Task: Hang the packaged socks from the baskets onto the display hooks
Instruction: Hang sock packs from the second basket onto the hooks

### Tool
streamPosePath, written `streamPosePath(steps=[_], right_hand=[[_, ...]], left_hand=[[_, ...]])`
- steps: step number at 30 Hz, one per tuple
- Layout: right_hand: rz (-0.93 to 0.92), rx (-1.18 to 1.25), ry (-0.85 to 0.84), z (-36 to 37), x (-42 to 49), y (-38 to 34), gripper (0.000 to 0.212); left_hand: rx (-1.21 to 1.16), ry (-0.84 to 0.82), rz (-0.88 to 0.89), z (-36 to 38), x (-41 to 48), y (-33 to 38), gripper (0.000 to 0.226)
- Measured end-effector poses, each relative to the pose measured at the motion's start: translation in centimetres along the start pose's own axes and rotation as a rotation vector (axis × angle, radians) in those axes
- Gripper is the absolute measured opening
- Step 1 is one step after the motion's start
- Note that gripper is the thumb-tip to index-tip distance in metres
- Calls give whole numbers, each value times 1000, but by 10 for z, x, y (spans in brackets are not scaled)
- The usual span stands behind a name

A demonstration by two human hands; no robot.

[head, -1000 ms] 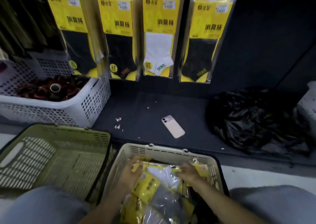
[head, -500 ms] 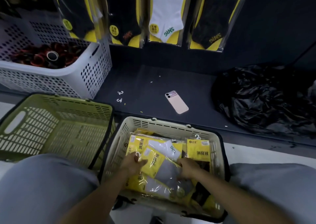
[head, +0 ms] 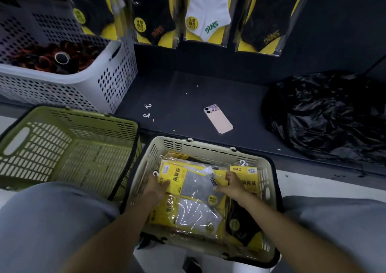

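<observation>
Head view. Lying flat atop other packs (head: pixel 192 214) inside the beige basket (head: pixel 208 146), toward its far wall: grey-sock pack (head: pixel 194 184). Gripped at its hook end by the left hand (head: pixel 156 187), thumb curled over the yellow card. Gripped at the opposite end by the right hand (head: pixel 232 186), fingers curled round the edge. Just beside the beige basket's left wall: green basket (head: pixel 94 116). On the dark shelf (head: pixel 177 89) beyond: phone (head: pixel 218 120) near the front edge, white basket (head: pixel 117 78) at the left end, black bag (head: pixel 325 114) at the right end. Hanging above the shelf's back edge: hung packs (head: pixel 206 16), four in a row.
</observation>
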State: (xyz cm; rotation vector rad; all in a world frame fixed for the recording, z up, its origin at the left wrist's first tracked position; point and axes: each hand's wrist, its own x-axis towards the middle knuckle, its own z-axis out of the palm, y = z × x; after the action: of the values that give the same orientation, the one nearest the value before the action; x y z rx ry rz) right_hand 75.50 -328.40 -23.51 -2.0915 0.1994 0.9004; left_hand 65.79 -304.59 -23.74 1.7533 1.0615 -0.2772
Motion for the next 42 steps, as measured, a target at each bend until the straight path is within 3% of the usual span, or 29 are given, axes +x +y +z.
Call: streamPosePath(steps=[4,8,14,18,20,22,24,27,32,35,40,42], right_hand=[[23,96,0,-6,6,2,87],[25,72,8,-6,4,5,84],[-7,163,3,-10,6,0,64],[-111,55,46,-12,2,-9,70],[-189,-87,120,-10,-3,-23,84],[-257,2,80,-9,-12,-43,82],[-346,114,-8,-12,-23,-68,70],[-482,174,-87,-22,-41,-104,73],[-619,374,-19,-38,-65,-143,43],[-692,490,-7,-47,-82,-166,31],[-669,721,76,-72,-107,-199,20],[-660,773,35,-85,-113,-206,12]], left_hand=[[-56,-43,-37,-1,-2,0,44],[-180,47,-25,-3,-6,5,60],[-344,102,17,-7,-4,33,61],[-430,-110,-98,-13,-12,54,48],[-414,-163,-25,-21,-19,63,25],[-384,-184,98,-31,-28,78,17],[-376,-226,197,-41,-38,99,19],[-348,-292,325,-57,-55,130,24],[-416,-289,476,-75,-83,174,47],[-471,-327,535,-76,-98,197,49],[-469,-515,539,-66,-105,214,55],[-470,-460,565,-62,-110,223,53]])
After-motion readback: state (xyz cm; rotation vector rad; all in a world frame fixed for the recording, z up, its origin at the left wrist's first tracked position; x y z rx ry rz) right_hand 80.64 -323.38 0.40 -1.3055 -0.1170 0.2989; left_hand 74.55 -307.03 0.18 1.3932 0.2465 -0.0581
